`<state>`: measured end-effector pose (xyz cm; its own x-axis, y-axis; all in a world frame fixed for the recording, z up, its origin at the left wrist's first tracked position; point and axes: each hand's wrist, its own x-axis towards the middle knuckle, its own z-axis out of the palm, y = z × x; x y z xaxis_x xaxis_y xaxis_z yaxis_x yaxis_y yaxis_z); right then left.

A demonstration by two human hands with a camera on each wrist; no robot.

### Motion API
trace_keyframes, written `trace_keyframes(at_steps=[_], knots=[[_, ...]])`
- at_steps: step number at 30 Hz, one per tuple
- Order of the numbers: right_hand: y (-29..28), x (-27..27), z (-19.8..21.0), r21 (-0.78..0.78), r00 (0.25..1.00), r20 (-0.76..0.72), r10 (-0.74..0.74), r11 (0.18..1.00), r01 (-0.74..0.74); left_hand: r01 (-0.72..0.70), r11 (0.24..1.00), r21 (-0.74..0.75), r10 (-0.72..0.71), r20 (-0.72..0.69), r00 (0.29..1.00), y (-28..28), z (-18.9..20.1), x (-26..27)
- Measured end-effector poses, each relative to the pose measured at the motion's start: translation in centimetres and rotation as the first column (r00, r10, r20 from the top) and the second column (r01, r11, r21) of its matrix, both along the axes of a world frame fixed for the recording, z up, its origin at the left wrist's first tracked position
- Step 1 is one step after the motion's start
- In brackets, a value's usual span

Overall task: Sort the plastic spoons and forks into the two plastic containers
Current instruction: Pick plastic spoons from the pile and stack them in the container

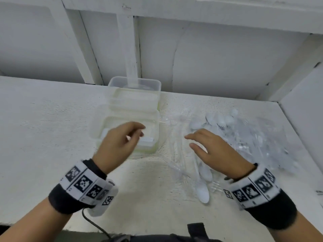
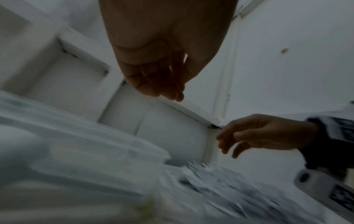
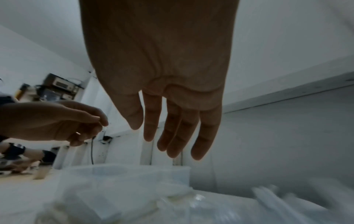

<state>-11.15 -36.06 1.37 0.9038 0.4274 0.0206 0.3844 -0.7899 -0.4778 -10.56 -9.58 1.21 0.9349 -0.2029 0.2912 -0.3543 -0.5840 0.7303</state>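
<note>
Two clear containers (image 1: 134,95) stand one behind the other; the left hand (image 1: 118,145) hovers over the nearer one, fingers loosely curled, holding nothing visible. Right of the containers, the right hand (image 1: 215,151) hangs flat-fingered over a cutlery heap (image 1: 244,137), too jumbled to count

Two containers (image 1: 111,123) of clear, smooth, faintly glossy plastic are seen on a tabletop (image 1: 43,119) of rough, matt white paint. To the right of them, spoons (image 1: 202,189) of glossy white plastic and forks (image 1: 185,113) of clear plastic are heaped.
</note>
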Motion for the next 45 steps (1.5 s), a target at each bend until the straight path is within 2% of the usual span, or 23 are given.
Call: trace_keyframes(at_steps=[2,4,6,10,13,15,21,23,24,26,28,30,32,33,35,37,41,43,45], knots=[[-2.0,-1.9,-1.0,-0.014,0.998,-0.024,-0.059,0.998,0.058,0.231,0.967,0.104,-0.228,-0.04,0.973,-2.5,-1.4,-1.1],[-3.6,-3.8,-2.2,-0.009,0.99,-0.058,-0.127,0.992,0.127,0.417,0.879,0.232,-0.411,-0.078,0.908,-4.9,-3.1,-1.9],[-4.7,-5.5,-3.2,0.003,0.982,-0.071,-0.175,0.984,0.176,0.531,0.776,0.34,-0.543,-0.068,0.837,-7.1,-4.6,-2.6],[-6.4,-7.9,-5.0,0.027,0.97,-0.084,-0.227,0.973,0.23,0.634,0.595,0.494,-0.691,-0.089,0.718,-10.6,-6.3,-3.2],[-7.1,-8.8,-5.4,0.032,0.959,-0.096,-0.266,0.962,0.27,0.64,0.519,0.567,-0.712,-0.128,0.69,-12.2,-6.9,-3.5],[-7.2,-9.1,-5.4,0.027,0.955,-0.117,-0.274,0.96,0.279,0.608,0.487,0.627,-0.719,-0.107,0.687,-12.9,-6.9,-3.7],[-7.4,-8.8,-5.4,-0.003,0.951,-0.159,-0.264,0.964,0.267,0.521,0.527,0.672,-0.703,0.0,0.711,-13.7,-7.1,-3.7],[-7.4,-8.5,-5.4,-0.028,0.956,-0.155,-0.247,0.969,0.246,0.527,0.557,0.642,-0.707,0.035,0.706,-13.5,-7.1,-3.7],[-7.4,-8.4,-5.4,-0.035,0.959,-0.147,-0.243,0.97,0.24,0.533,0.598,0.599,-0.7,0.066,0.711,-13.4,-7.1,-3.6],[-7.7,-8.2,-5.5,-0.036,0.965,-0.108,-0.237,0.971,0.235,0.561,0.687,0.462,-0.669,0.101,0.736,-12.9,-6.4,-3.2],[-8.0,-8.1,-5.7,-0.042,0.97,-0.076,-0.229,0.973,0.226,0.546,0.797,0.26,-0.582,0.087,0.808,-12.1,-5.1,-2.7],[-7.9,-8.0,-5.8,-0.048,0.98,-0.041,-0.193,0.98,0.191,0.435,0.9,0.022,-0.435,0.0,0.9,-11.1,-3.7,-2.4],[-7.4,-7.8,-5.9,-0.056,0.985,-0.023,-0.173,0.984,0.171,0.223,0.95,-0.218,-0.258,-0.147,0.955,-10.1,-2.7,-2.0],[-7.2,-7.6,-5.9,-0.056,0.986,-0.011,-0.166,0.985,0.166,0.112,0.941,-0.32,-0.185,-0.208,0.96,-9.6,-2.4,-1.8],[-6.4,-7.0,-5.8,-0.106,0.988,0.013,-0.154,0.982,0.154,-0.051,0.869,-0.492,-0.113,-0.299,0.948,-8.9,-2.1,-1.4],[-5.4,-6.5,-5.8,-0.248,0.99,0.064,-0.126,0.959,0.138,-0.127,0.812,-0.57,-0.091,-0.339,0.936,-8.5,-1.6,-1.3],[-4.1,-5.9,-5.6,-0.517,0.987,0.071,-0.147,0.84,0.162,-0.137,0.815,-0.563,-0.055,-0.31,0.949,-8.5,-0.9,-1.3],[-3.9,-5.8,-5.6,-0.553,0.985,0.082,-0.154,0.815,0.173,-0.167,0.821,-0.546,-0.039,-0.345,0.938,-8.5,-1.0,-1.2],[-4.0,-5.9,-6.0,-0.513,0.986,0.119,-0.116,0.843,0.161,-0.176,0.849,-0.499,-0.038,-0.389,0.92,-8.7,-1.1,-1.1]])
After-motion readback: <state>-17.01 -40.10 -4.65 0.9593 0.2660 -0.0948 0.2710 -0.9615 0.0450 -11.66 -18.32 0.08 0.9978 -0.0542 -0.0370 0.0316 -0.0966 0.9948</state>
